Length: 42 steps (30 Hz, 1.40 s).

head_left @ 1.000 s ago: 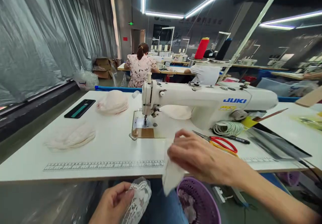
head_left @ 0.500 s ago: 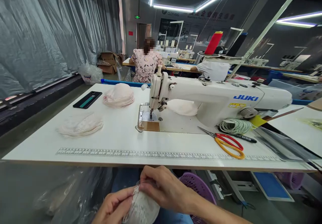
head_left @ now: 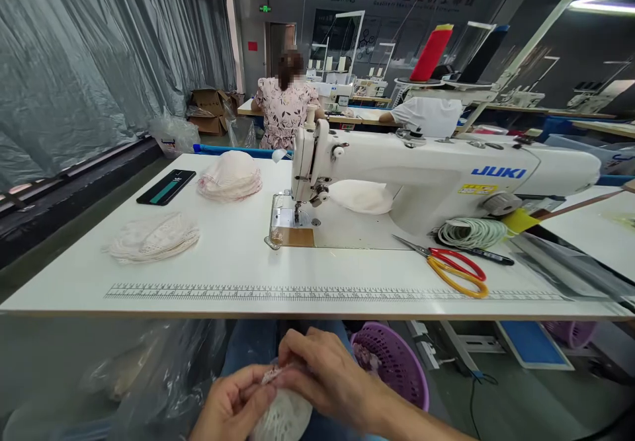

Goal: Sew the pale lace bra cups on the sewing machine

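Both my hands are low in front of me, below the table's front edge, over my lap. My left hand (head_left: 231, 406) and my right hand (head_left: 320, 378) pinch the top edge of a white lace fabric piece (head_left: 282, 418) between their fingertips. The fingers of both are closed on it. Above them stands the white sewing machine (head_left: 426, 176) on the white table (head_left: 238, 266). On the table's left lie a flat stack of lace pieces (head_left: 153, 236) and a domed stack of pale pink cups (head_left: 231, 176).
Red and yellow scissors (head_left: 454, 269) and a coil of white cord (head_left: 471, 231) lie right of the needle. A phone (head_left: 166, 186) rests at far left. A purple basket (head_left: 394, 361) sits under the table. Clear plastic bags (head_left: 149, 381) hang at lower left. Two people work behind.
My right hand came down off the table with a white piece and met my left hand in my lap. Both now pinch the lace piece together. The view has tilted down slightly.
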### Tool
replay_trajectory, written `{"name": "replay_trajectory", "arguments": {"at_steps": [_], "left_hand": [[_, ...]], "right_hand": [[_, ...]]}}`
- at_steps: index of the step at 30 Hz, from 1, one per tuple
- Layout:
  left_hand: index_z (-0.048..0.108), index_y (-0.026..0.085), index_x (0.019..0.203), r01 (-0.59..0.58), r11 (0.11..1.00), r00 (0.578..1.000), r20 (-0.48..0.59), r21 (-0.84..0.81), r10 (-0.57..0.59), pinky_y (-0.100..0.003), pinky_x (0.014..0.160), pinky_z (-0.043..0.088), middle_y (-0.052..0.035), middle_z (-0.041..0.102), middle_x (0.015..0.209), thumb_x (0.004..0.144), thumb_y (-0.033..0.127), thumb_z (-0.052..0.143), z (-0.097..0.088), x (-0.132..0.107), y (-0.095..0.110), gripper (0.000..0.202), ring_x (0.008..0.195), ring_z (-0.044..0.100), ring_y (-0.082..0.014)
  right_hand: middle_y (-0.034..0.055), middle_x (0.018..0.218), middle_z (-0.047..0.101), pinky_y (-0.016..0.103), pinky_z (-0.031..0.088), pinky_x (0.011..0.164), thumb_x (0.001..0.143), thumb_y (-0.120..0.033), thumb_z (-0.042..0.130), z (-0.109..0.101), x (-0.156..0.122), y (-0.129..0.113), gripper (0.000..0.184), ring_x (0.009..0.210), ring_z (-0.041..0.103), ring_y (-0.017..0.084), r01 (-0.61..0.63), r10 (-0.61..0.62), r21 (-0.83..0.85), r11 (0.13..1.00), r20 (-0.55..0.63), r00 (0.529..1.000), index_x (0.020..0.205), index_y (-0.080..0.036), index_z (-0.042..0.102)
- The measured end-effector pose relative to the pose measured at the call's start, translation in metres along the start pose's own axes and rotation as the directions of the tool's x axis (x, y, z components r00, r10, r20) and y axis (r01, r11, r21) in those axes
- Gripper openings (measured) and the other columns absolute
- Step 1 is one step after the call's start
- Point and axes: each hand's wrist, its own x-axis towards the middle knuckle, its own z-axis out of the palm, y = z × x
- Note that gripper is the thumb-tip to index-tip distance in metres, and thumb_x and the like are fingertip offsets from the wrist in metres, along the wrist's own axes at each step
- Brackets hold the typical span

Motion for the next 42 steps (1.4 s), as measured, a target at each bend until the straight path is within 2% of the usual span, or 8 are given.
{"name": "replay_trajectory", "arguments": {"at_steps": [8, 14, 20, 28, 33, 35, 38, 42], "left_hand": [[0.073, 0.014, 0.092, 0.187, 0.981, 0.977, 0.089, 0.060, -0.192, -0.018, 0.058, 0.036, -0.0044, 0.071, 0.073, 0.062, 0.054, 0.076, -0.018, -0.008, 0.010, 0.051, 0.060, 0.055, -0.0106], [0.074, 0.015, 0.092, 0.231, 0.955, 0.959, 0.119, 0.185, -0.255, -0.021, 0.066, 0.040, -0.0045, 0.071, 0.076, 0.062, 0.058, 0.074, -0.018, -0.014, 0.023, 0.052, 0.071, 0.058, -0.0157], [0.072, 0.016, 0.095, 0.229, 0.928, 0.951, 0.136, 0.292, -0.278, -0.020, 0.061, 0.038, -0.0054, 0.071, 0.076, 0.068, 0.059, 0.069, -0.032, -0.020, 0.023, 0.051, 0.063, 0.054, -0.0133], [0.069, 0.017, 0.075, 0.154, 0.787, 0.959, 0.100, 0.598, -0.264, -0.020, 0.059, 0.034, 0.0011, 0.058, 0.067, 0.066, 0.058, 0.068, -0.031, -0.016, 0.021, 0.042, 0.064, 0.045, -0.0136], [0.059, 0.016, 0.061, 0.200, 0.713, 0.957, 0.024, 0.672, -0.290, -0.020, 0.051, 0.026, 0.0065, 0.038, 0.052, 0.068, 0.062, 0.061, -0.029, -0.015, 0.020, 0.046, 0.054, 0.032, -0.0104], [0.053, 0.017, 0.059, 0.212, 0.721, 0.959, 0.002, 0.660, -0.283, -0.021, 0.048, 0.020, 0.0081, 0.031, 0.050, 0.066, 0.066, 0.061, -0.033, -0.014, 0.017, 0.050, 0.051, 0.027, -0.0091], [0.039, 0.020, 0.056, 0.226, 0.821, 0.973, -0.089, 0.524, -0.211, -0.021, 0.045, 0.015, 0.0101, 0.024, 0.049, 0.062, 0.071, 0.060, -0.038, -0.010, 0.006, 0.056, 0.047, 0.021, -0.0070], [0.049, 0.019, 0.071, 0.181, 0.977, 0.942, -0.305, 0.114, -0.139, -0.017, 0.047, 0.028, 0.0083, 0.045, 0.054, 0.060, 0.064, 0.070, -0.035, 0.001, -0.016, 0.050, 0.048, 0.038, -0.0067]], "right_hand": [[-0.0012, 0.079, 0.063, 0.022, 0.039, 0.073, 0.087, -0.032, 0.059, -0.003, -0.013, 0.031, 0.013, 0.077, 0.056, 0.013, -0.075, 0.037, 0.326, 0.942, 0.122, 0.992, 0.087, -0.019, 0.062], [0.0057, 0.111, 0.055, 0.031, 0.035, 0.091, 0.064, -0.048, 0.077, 0.006, -0.004, 0.032, 0.063, 0.103, 0.050, 0.019, 0.162, -0.214, 0.342, 0.926, 0.121, 0.969, 0.115, -0.021, 0.053], [-0.0054, 0.065, 0.053, 0.019, 0.037, 0.059, 0.070, -0.048, 0.072, 0.025, 0.006, 0.044, 0.034, 0.058, 0.049, 0.008, 0.004, -0.200, 0.481, 0.877, 0.358, 0.912, 0.080, -0.016, 0.063], [-0.0046, 0.073, 0.049, 0.015, 0.035, 0.056, 0.069, -0.035, 0.075, 0.024, 0.013, 0.031, 0.025, 0.063, 0.048, 0.006, 0.091, -0.290, 0.502, 0.860, 0.334, 0.897, 0.074, -0.014, 0.061], [-0.0056, 0.064, 0.052, 0.016, 0.037, 0.056, 0.078, -0.028, 0.068, 0.020, 0.015, 0.035, 0.016, 0.059, 0.051, 0.007, 0.008, -0.257, 0.485, 0.875, 0.451, 0.855, 0.081, -0.014, 0.060], [-0.0036, 0.069, 0.056, 0.020, 0.041, 0.066, 0.081, -0.020, 0.063, 0.022, 0.010, 0.033, 0.006, 0.066, 0.054, 0.010, 0.053, -0.182, 0.337, 0.940, 0.365, 0.913, 0.083, -0.015, 0.059], [0.0056, 0.095, 0.059, 0.035, 0.039, 0.087, 0.083, -0.013, 0.053, 0.043, 0.000, 0.022, 0.011, 0.091, 0.054, 0.020, 0.066, -0.066, -0.003, 0.998, -0.048, 0.997, 0.093, -0.017, 0.056], [0.0134, 0.101, 0.061, 0.034, 0.047, 0.070, 0.081, -0.035, 0.059, 0.106, -0.001, 0.014, 0.039, 0.085, 0.057, 0.025, 0.199, -0.251, -0.184, 0.963, -0.327, 0.911, 0.113, -0.014, 0.049]]}}
